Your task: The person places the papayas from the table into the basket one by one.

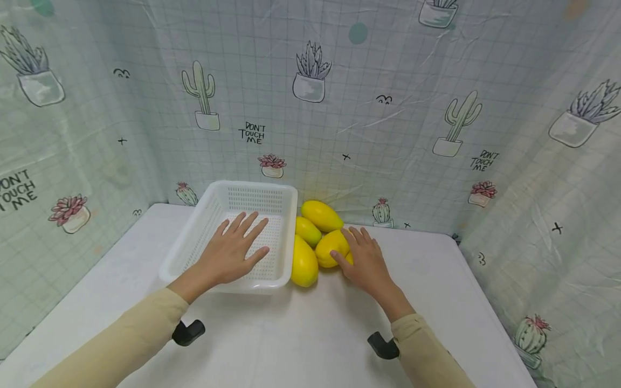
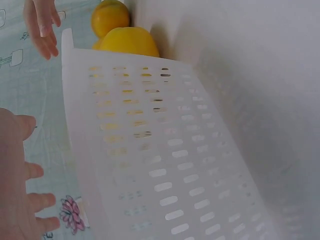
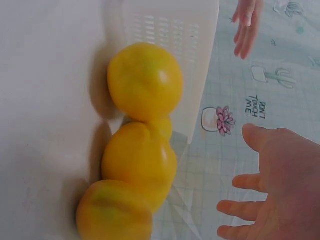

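Note:
A white perforated plastic basket [image 1: 262, 200] stands on the table, with nothing seen inside it. My left hand [image 1: 230, 256] hovers over it, fingers spread; the left wrist view shows that hand [image 2: 15, 180] apart from the basket's side. Several yellow mangoes lie against the basket's right side: one near the front [image 1: 304, 264], a small one [image 1: 308, 231] behind it, and a long one [image 1: 322, 214] at the back. My right hand [image 1: 366, 264] is held above the rightmost mangoes [image 1: 331, 250], partly covering them. In the right wrist view its extended fingers grip nothing.
The white table [image 1: 310, 339] ends at a cloth curtain [image 1: 339, 129] printed with potted cacti, which also hangs along both sides. Black curved pieces [image 1: 189, 333] stick out at both sleeves, near the wrists.

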Motion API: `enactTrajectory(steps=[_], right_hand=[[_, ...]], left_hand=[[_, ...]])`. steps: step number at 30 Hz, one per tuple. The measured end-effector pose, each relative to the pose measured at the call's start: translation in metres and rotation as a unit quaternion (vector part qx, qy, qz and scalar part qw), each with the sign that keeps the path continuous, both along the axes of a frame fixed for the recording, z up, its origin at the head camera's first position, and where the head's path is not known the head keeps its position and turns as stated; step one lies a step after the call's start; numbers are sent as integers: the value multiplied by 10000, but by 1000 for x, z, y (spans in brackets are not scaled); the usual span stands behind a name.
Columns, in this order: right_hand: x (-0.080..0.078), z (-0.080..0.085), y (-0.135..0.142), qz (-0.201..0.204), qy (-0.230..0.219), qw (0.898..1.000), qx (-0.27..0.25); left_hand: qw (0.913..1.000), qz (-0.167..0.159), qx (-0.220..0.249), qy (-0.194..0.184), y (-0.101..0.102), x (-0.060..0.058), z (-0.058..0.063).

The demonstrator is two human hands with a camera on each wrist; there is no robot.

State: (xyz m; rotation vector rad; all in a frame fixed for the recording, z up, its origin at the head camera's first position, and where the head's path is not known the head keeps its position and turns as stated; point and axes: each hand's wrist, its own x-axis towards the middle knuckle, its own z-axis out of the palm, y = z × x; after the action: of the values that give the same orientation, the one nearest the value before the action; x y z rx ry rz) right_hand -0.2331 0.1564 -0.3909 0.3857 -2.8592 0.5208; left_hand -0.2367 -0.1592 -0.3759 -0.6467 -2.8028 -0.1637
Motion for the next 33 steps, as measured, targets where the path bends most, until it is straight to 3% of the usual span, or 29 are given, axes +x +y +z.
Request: enactTrajectory(steps=[19,33], right_hand=[[0,-5,7,-147,-128,9997,-149],[-1,-6,10,-198,-217,9993,-234]], left_hand=[[9994,245,131,-205,-6,-2,1],[9991,389,130,-135,-11,-3,-3]])
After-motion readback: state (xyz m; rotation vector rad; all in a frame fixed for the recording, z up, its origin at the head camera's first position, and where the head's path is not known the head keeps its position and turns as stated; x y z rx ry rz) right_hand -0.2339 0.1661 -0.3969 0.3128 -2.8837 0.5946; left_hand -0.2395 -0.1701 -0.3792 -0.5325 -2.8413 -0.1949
